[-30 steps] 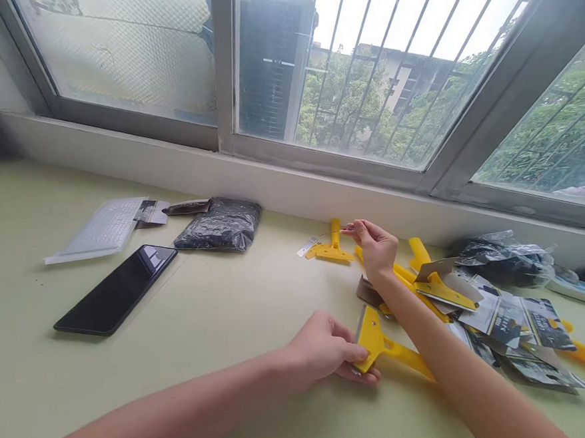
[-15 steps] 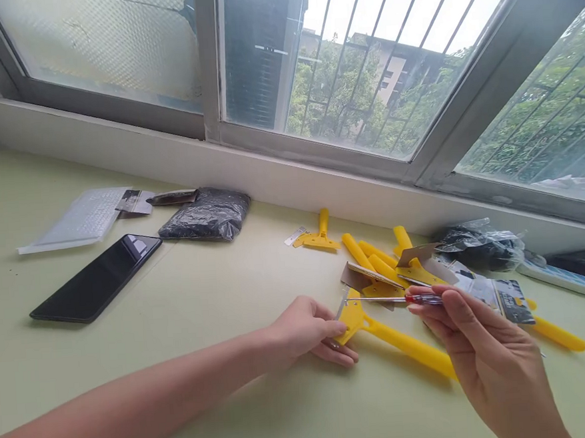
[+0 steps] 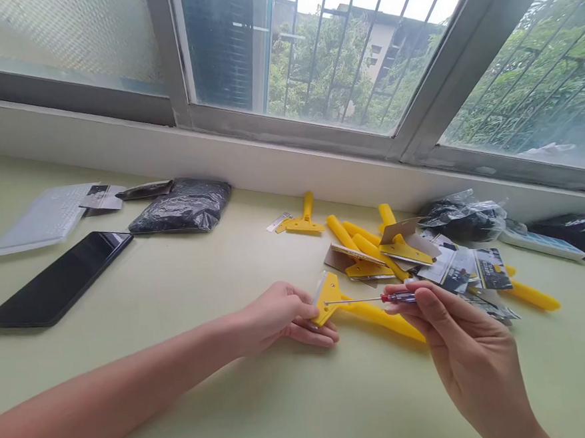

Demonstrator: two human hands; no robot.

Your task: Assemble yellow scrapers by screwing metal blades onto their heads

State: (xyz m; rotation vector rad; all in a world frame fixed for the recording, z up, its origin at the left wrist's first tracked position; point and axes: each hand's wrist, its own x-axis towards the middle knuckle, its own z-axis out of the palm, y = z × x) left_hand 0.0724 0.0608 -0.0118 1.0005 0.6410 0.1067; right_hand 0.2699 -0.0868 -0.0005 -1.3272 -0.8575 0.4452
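Observation:
My left hand (image 3: 299, 315) grips the head of a yellow scraper (image 3: 380, 319) at its lower corner, thumb on top. A metal blade runs along the scraper's left edge, and its long handle slants down to the right, passing partly behind my other hand. In my right hand (image 3: 455, 334) is a screwdriver (image 3: 398, 298) with a red and clear handle and a thin shaft. The shaft points left, and its tip is at a screw spot on the scraper head; whether it sits in the screw I cannot tell.
Behind my hands lies a pile of yellow scrapers (image 3: 367, 240) with cardboard packaging (image 3: 441, 265). Another scraper (image 3: 305, 225) lies near the sill. A black phone (image 3: 56, 279), a black plastic package (image 3: 181, 205) and a bubble bag (image 3: 37, 220) are on the left. Bagged dark items (image 3: 465, 217) rest at right.
The view has shifted, so everything appears farther left and slightly higher. The screwdriver tip has moved from near the blade edge to a lower spot on the scraper head. Both holds are unchanged.

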